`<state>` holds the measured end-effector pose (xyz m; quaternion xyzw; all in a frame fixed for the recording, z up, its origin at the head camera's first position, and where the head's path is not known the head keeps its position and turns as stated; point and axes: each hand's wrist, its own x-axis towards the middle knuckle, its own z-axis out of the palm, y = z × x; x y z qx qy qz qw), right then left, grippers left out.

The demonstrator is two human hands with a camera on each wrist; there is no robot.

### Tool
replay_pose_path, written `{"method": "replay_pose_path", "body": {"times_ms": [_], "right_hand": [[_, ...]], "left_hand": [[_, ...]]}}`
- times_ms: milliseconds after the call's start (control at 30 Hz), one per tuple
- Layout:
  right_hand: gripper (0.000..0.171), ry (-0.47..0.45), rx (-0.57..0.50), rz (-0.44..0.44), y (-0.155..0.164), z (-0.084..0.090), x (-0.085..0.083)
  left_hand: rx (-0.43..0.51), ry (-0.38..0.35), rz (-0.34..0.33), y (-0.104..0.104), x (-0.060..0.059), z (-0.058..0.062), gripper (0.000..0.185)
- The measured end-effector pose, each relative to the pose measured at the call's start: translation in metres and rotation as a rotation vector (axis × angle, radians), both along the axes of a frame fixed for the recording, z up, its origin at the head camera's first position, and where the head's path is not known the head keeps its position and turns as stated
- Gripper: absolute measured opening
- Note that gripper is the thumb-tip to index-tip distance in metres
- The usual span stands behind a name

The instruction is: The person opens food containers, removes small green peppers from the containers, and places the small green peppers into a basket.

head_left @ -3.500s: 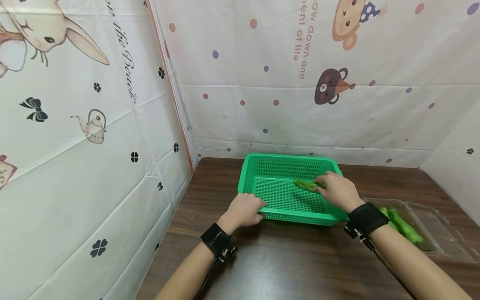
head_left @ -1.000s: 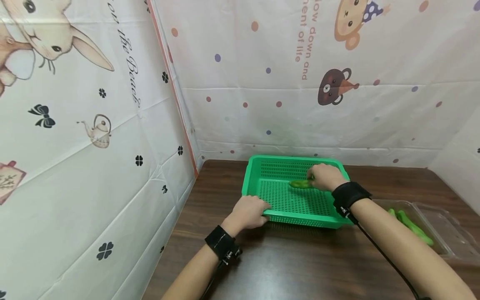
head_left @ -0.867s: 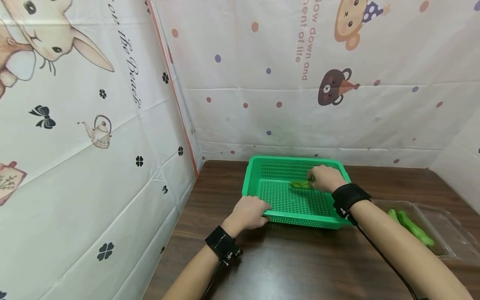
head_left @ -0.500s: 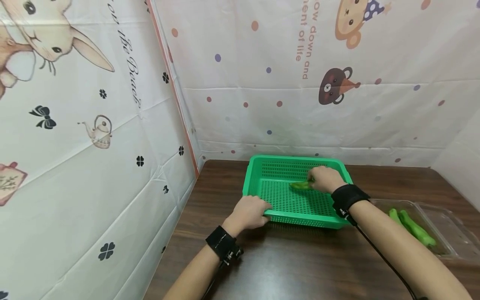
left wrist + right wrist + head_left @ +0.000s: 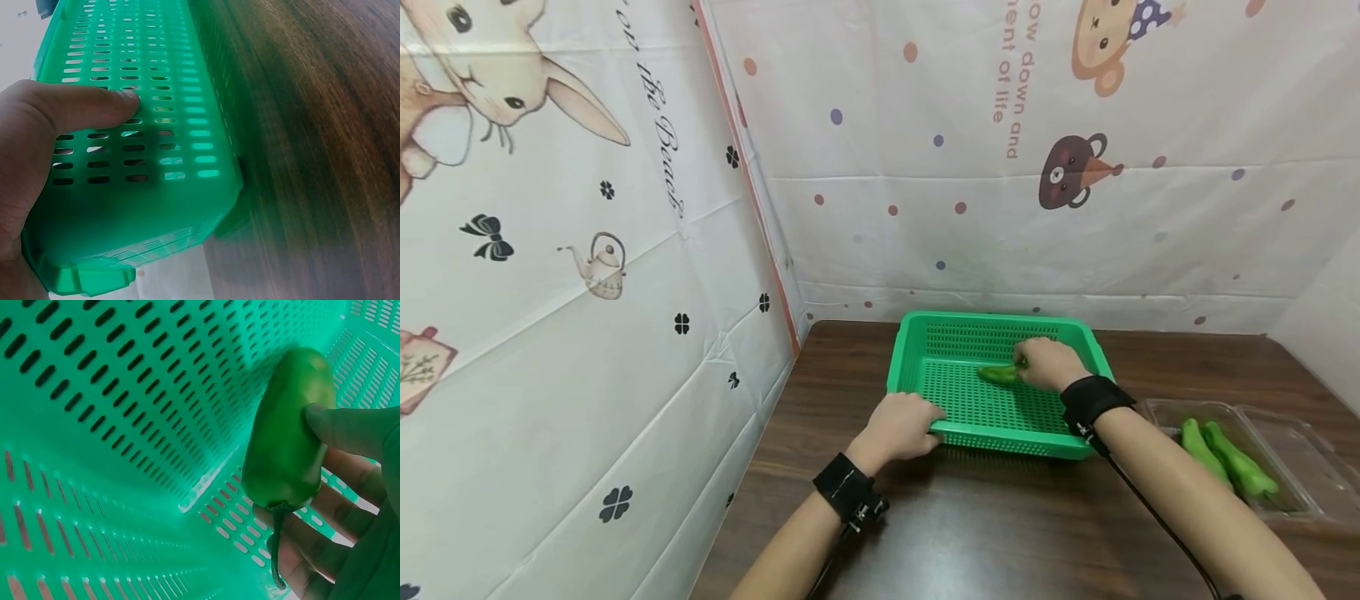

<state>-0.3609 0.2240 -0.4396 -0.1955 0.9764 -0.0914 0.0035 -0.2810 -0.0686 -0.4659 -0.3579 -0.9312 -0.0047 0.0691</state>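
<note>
since the earlier frames the right hand [image 5: 1047, 364] has carried the green pepper [image 5: 997, 375] deeper into the green basket [image 5: 1000, 433] and lowered it close to the slotted floor; its grip is clamped on the pepper, thumb on top and fingers [image 5: 340, 512] beneath. the left hand [image 5: 897, 425] holds the basket's near left rim, thumb [image 5: 94, 106] pressed on the perforated wall. the basket sits on a dark wood-grain bench [image 5: 985, 525]. at the right, a clear tray [image 5: 1300, 475] holds two more peppers [image 5: 1225, 458]. cartoon-printed sheets [image 5: 587, 250] (rabbit, bear, dots) wall in the bench.
</note>
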Motion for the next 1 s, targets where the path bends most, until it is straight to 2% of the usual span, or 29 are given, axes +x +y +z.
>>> {"method": "replay_pose_path", "body": {"times_ms": [267,500,733,1000], "right_hand": [[0.025,-0.013,-0.016,-0.004,0.0007,-0.0051,-0.0036],[0.024,-0.067,-0.021,-0.001,0.0022,-0.0052,-0.0033],[0.024,-0.122,-0.045,0.007,0.0047,-0.0058,-0.0047],[0.02,-0.139,-0.046,-0.014,0.0044,-0.0053,-0.0029]], "left_hand": [[0.003,0.017,-0.007,-0.0023,0.0045,0.0023,0.022],[0.006,0.022,-0.008,-0.0025,0.0037,-0.0008,0.023],[0.012,0.018,-0.011,-0.0017,0.0036,0.0011,0.021],[0.005,0.008,-0.006,-0.0007,0.0039,0.0018,0.022]]}}
